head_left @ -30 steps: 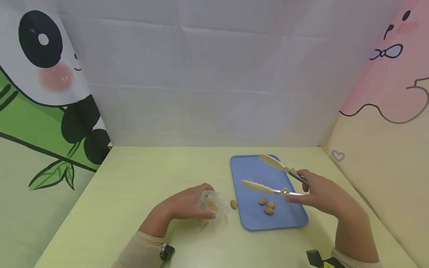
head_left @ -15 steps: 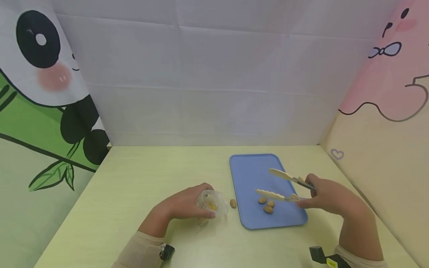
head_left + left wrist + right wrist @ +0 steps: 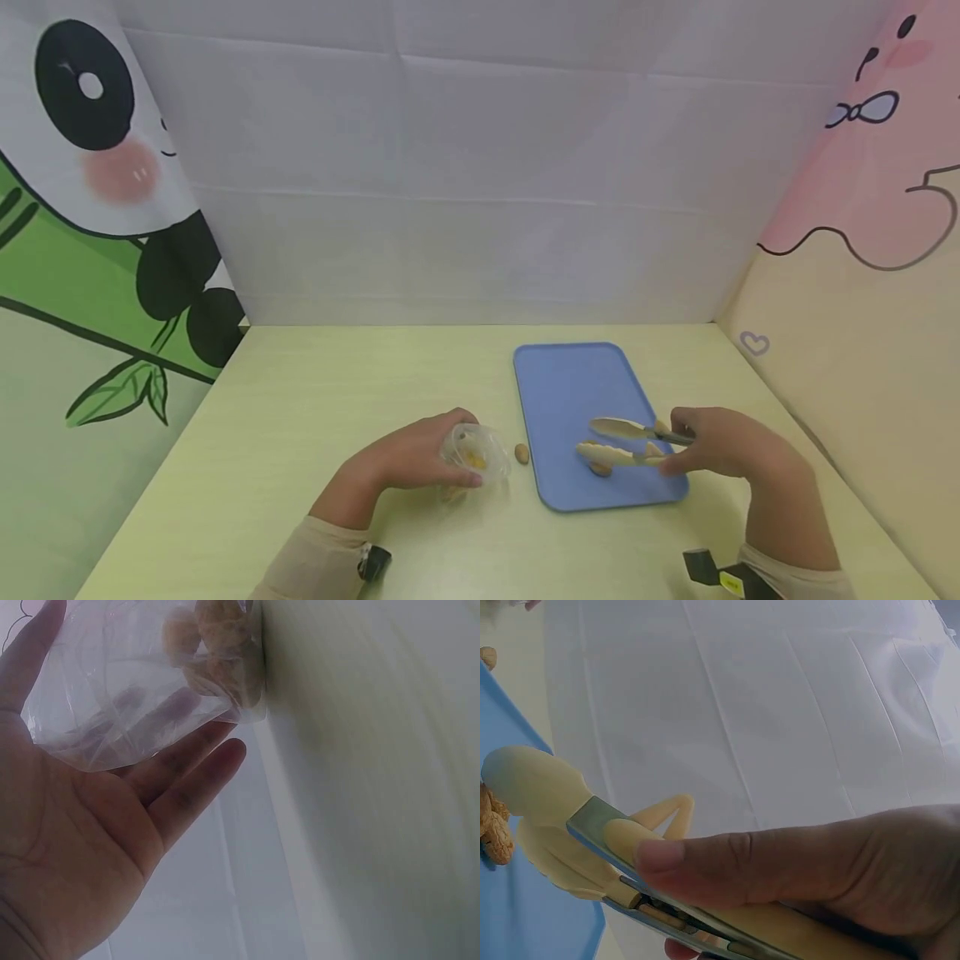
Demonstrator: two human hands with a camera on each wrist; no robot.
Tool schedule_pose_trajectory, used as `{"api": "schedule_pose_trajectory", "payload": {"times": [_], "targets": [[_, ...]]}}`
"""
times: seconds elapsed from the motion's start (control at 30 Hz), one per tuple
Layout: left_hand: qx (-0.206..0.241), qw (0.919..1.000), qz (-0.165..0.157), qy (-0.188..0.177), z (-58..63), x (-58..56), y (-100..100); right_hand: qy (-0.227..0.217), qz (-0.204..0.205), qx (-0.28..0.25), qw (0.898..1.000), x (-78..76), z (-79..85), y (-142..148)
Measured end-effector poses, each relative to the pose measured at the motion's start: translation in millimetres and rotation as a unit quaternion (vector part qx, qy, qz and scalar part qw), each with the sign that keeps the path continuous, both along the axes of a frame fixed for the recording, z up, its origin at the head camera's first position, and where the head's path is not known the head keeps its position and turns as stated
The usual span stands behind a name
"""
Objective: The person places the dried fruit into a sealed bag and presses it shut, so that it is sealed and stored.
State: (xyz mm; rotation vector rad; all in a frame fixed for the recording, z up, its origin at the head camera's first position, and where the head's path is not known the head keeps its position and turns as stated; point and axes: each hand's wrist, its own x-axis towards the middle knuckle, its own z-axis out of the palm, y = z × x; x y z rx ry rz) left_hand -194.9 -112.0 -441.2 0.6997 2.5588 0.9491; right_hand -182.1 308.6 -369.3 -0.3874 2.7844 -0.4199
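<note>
My left hand (image 3: 416, 454) is around a clear plastic bag (image 3: 491, 450) standing on the table, thumb in front and fingers behind. Brown nuts (image 3: 225, 645) lie in the bag's bottom in the left wrist view. My right hand (image 3: 735, 442) grips tongs (image 3: 611, 455) with cream tips, thumb pressing on one arm. The tips are a little apart, low over the blue tray (image 3: 562, 375), and partly hide the nuts (image 3: 600, 470) there. In the right wrist view wrinkled nuts (image 3: 496, 838) show right beside the tips.
A single nut (image 3: 522, 454) lies on the pale yellow table (image 3: 375, 367) between bag and tray. A white sheet (image 3: 480, 208) rises at the back, with printed panels (image 3: 840, 333) at the sides.
My right hand has shifted right, then brought the tongs lower and nearer over the nuts on the tray. The tips have drawn closer together. My left hand stays still.
</note>
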Motion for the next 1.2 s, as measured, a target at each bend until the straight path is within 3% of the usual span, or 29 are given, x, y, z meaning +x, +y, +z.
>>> {"api": "schedule_pose_trajectory", "payload": {"times": [0.3,0.47,0.7,0.93,1.2], "targets": [[0.001,1.0000,0.003,-0.003,3.4,1.4,0.3,-0.036,-0.019,-0.028,0.999,-1.0,-2.8,-3.8],[0.001,1.0000,0.005,-0.007,4.6,2.3,0.5,-0.028,-0.013,-0.020,0.999,-0.2,-1.6,-4.2],[0.007,0.9999,0.000,-0.008,3.7,2.2,0.4,0.005,0.013,-0.005,1.000,-0.4,-1.7,-2.2],[0.005,1.0000,0.000,-0.007,5.2,2.7,1.0,0.069,0.050,-0.014,0.996,-2.9,2.1,1.6],[0.001,1.0000,0.004,-0.007,7.9,4.8,1.6,0.123,0.052,-0.032,0.991,0.1,11.2,0.2]]}}
